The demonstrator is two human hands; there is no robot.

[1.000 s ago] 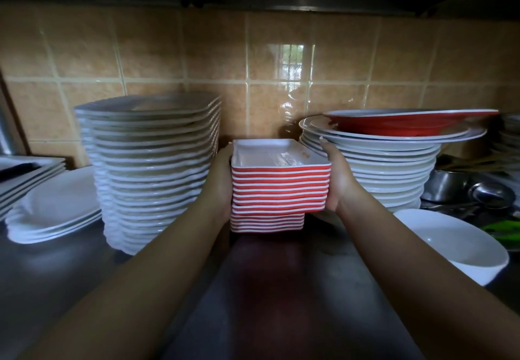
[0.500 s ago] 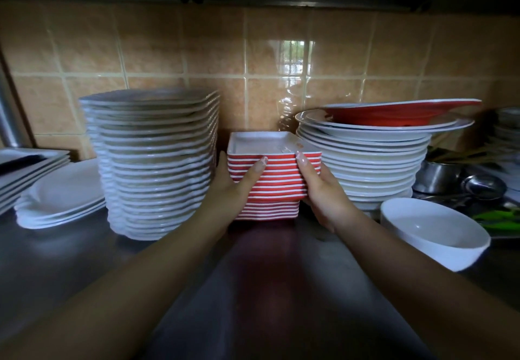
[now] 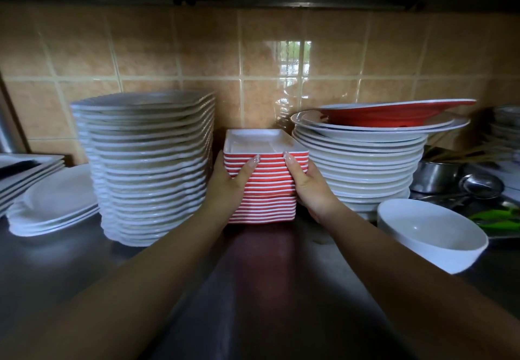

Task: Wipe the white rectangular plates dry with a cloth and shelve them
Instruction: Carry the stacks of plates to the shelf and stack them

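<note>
A stack of rectangular plates, white inside with red outer sides, stands on the steel shelf against the tiled wall. My left hand grips the stack's left side, thumb across the front. My right hand grips the right side, thumb on the front as well. The top plate shows its white inside. No cloth is in view.
A tall pile of white plates rises close on the left, with flatter white plates beyond. On the right, round white plates carry a red dish. A white bowl sits front right, metal pots behind.
My hands went from flat against the stack's two sides to the front corners, thumbs now across the red edges. The stack sits pushed back between the two piles.
</note>
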